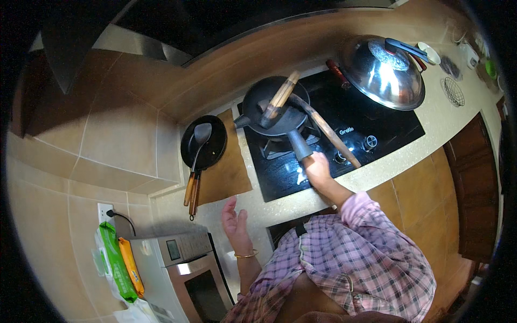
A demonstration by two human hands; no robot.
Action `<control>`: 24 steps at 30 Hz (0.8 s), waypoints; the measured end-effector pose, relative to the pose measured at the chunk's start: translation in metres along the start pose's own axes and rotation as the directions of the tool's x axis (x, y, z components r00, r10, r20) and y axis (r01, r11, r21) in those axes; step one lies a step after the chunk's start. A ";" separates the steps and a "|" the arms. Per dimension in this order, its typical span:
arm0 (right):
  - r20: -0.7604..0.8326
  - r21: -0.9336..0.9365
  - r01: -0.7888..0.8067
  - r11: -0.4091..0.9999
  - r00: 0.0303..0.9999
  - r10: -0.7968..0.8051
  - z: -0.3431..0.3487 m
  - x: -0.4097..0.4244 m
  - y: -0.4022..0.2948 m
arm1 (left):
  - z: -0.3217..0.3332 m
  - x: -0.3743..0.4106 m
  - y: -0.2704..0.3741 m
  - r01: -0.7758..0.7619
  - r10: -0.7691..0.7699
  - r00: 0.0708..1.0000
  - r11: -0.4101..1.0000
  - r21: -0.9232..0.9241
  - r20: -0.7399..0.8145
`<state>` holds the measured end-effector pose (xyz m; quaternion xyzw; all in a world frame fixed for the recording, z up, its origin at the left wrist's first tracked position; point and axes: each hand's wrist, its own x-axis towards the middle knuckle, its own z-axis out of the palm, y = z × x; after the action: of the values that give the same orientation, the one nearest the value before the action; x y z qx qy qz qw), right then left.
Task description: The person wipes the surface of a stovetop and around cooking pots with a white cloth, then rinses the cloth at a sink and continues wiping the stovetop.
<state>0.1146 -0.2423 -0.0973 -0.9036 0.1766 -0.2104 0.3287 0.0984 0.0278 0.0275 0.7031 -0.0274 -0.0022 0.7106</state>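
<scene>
My right hand grips the dark handle of a black pan over the left burner of a black glass gas hob. Across the pan lies a light wooden handle; its far part inside the pan is hard to make out. A long, curved wooden handle reaches from the pan over the hob to its front edge. Nothing is held in my left hand, raised near the counter's front edge with its fingers apart. Left of the hob, a spatula rests in a second black frying pan.
A wok with a domed steel lid stands at the hob's right. Under the left frying pan lies a brown mat. A microwave, with green and orange packets beside it, is at lower left. A wire rack sits far right.
</scene>
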 end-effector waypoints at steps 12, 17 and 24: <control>0.168 0.188 0.000 0.982 0.985 -0.033 -0.081 -0.084 -0.055 | 0.059 0.013 -0.060 -0.306 0.099 0.908 0.819 0.485 0.406; 0.152 0.177 -0.167 0.970 0.978 0.141 -0.082 -0.078 -0.041 | 0.114 0.017 -0.107 -0.699 0.178 0.636 0.546 0.462 0.751; 0.152 0.244 -0.235 0.941 0.967 0.202 -0.091 -0.089 -0.017 | 0.088 0.066 -0.128 -0.644 0.106 0.708 0.502 0.577 0.698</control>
<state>-0.0027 -0.2366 -0.0466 -0.8388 0.2258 -0.1370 0.4761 0.1654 -0.0648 -0.0972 0.8778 -0.4018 -0.0393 0.2580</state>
